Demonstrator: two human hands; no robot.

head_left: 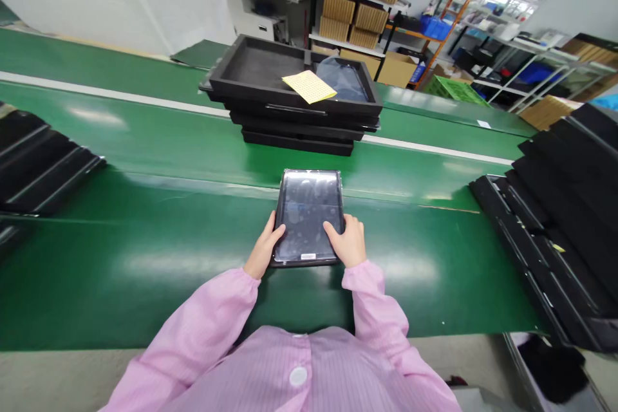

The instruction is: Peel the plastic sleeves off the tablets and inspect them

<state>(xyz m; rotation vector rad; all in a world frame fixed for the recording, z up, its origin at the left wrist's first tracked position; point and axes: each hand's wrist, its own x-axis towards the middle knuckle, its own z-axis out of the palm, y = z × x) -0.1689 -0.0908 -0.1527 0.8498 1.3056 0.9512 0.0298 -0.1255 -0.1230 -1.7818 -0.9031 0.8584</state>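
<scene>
A dark tablet-like panel (309,215) with a glossy, film-covered face is held between my two hands over the green bench. My left hand (264,246) grips its lower left edge, the thumb resting on the front. On the lower right edge, my right hand (348,241) is closed the same way, its thumb on the glass. A small white label (308,257) shows at the panel's bottom. Fingers behind the panel are hidden. Beyond it stands a stack of black trays (299,112), with a yellow sticker sheet (309,86) lying across the top one.
Stacked black trays (570,206) lean at the right end of the green bench (168,270). More black trays (38,161) lie at the left. A white sheet (116,0) hangs at the back left. Shelves with cardboard boxes (338,9) stand behind.
</scene>
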